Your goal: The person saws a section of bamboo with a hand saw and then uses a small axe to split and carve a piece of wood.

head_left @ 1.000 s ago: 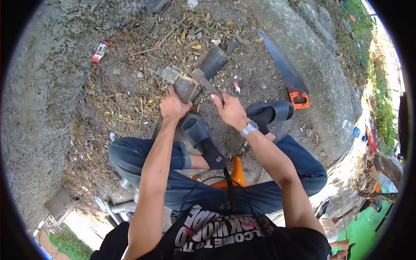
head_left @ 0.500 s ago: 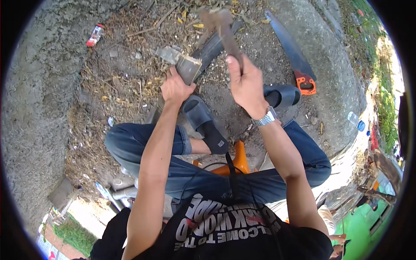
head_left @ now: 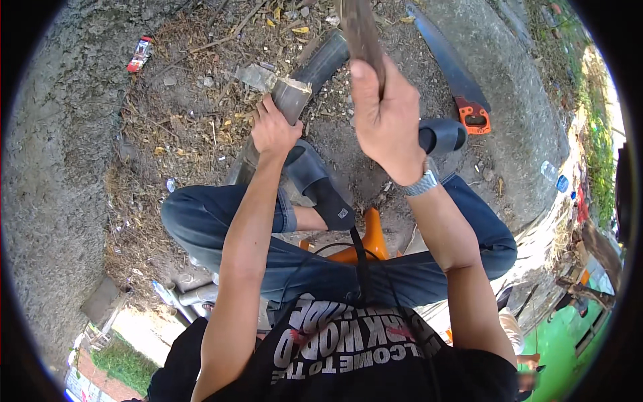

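My left hand [head_left: 273,128] is closed round a grey-brown pole [head_left: 292,100], bamboo by its look, just below its pale, splintered end. The pole slants back past my left foot. Just beyond that end lies a darker round pole [head_left: 324,63] on the dirt. My right hand [head_left: 390,120] grips the wooden handle [head_left: 362,33] of a tool and holds it up to the right of the pole, apart from it. The tool's head is cut off by the upper edge of the picture.
A handsaw [head_left: 450,60] with an orange handle lies at the right by a rock slab [head_left: 516,114]. Both feet, in dark slippers [head_left: 309,167], are close to the work. Dry leaves, chips and a small red-and-white packet [head_left: 139,55] litter the ground. Plastic bottles [head_left: 554,175] lie far right.
My right hand has lifted the tool, and its blurred brown head has passed out of view at the top. The left hand keeps its hold on the pole.
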{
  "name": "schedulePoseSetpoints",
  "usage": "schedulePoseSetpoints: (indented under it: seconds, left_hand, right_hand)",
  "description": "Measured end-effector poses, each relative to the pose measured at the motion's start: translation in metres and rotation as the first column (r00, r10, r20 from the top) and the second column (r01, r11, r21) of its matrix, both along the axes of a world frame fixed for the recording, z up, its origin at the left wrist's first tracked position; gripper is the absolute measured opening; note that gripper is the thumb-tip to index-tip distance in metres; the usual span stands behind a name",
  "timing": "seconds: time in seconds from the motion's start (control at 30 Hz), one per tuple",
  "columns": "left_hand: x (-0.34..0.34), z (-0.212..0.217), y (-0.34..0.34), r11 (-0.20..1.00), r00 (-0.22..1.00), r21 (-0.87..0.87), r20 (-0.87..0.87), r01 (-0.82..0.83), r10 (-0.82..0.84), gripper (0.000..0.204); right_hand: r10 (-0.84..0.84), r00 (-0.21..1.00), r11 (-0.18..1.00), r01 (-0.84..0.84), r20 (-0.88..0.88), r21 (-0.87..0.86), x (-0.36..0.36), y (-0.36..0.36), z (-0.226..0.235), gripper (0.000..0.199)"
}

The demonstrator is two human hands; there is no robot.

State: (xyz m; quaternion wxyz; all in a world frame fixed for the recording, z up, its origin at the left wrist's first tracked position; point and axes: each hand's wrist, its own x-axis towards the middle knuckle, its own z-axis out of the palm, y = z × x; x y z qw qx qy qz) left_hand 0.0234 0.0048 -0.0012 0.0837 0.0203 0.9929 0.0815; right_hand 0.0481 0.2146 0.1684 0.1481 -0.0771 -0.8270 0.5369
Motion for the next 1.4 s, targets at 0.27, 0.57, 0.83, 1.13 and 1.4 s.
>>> schedulePoseSetpoints:
  seconds: [0.27, 0.57, 0.83, 1.13, 1.4]
  left_hand:
    - [-0.001, -0.023, 0.017, 0.996, 0.994, 0.07, -0.097, 0.05, -0.043, 0.097]
    - [0.03, -0.043, 0.038, 0.982, 0.988, 0.15, -0.122, 0.113, -0.095, 0.092]
    - [0.022, -0.013, 0.008, 0.976, 0.992, 0.191, -0.094, 0.105, -0.088, 0.1]
    - [-0.023, 0.008, -0.022, 0.993, 0.992, 0.117, 0.128, -0.025, 0.01, 0.111]
    - [-0.013, 0.008, -0.012, 0.988, 0.997, 0.148, 0.069, -0.049, 0.039, 0.104]
  right_hand:
    - [0.079, 0.983, 0.983, -0.105, 0.166, 0.153, -0.006, 0.01, -0.06, 0.045]
    - [0.078, 0.819, 0.914, -0.286, 0.569, 0.287, 0.077, 0.035, -0.157, 0.046]
    - [-0.126, 0.897, 0.963, 0.213, 0.425, -0.164, 0.08, 0.077, -0.124, 0.044]
    - [-0.035, 0.844, 0.992, 0.096, 0.535, -0.086, 0.083, 0.028, -0.117, 0.057]
    - [0.092, 0.869, 0.985, -0.007, 0.486, -0.172, 0.019, 0.029, -0.103, 0.061]
